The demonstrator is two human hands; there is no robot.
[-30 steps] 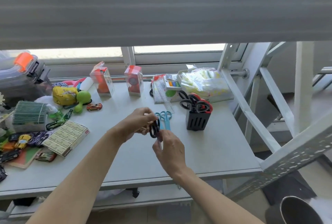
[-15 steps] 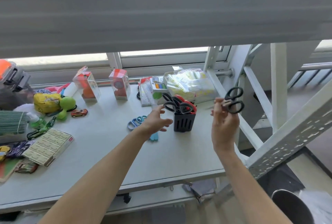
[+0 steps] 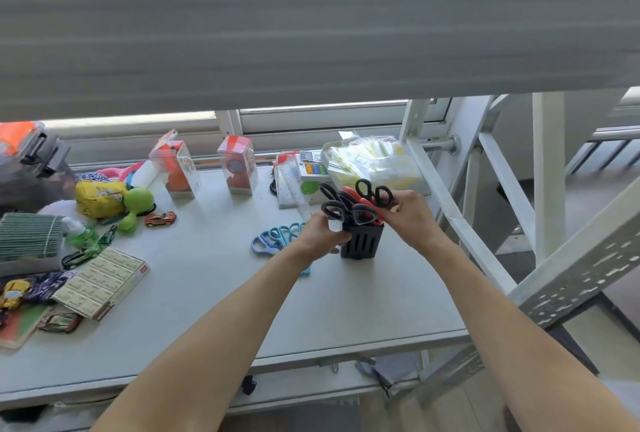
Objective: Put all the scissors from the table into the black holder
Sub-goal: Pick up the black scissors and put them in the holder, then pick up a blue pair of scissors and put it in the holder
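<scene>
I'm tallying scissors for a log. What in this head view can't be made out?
- Blades of the black scissors: hidden by the right hand and holder.
- Count in the holder: handles overlap.
- Blue scissors count and blades: overlapping, covered by the left hand.

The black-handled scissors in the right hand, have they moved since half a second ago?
Yes. The black-handled scissors have come left and down, from out past the table's right edge to just above the black holder, which the left hand steadies.

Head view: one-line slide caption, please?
Right hand lowers black scissors into black holder, left hand steadying it; blue scissors remain on table.
</scene>
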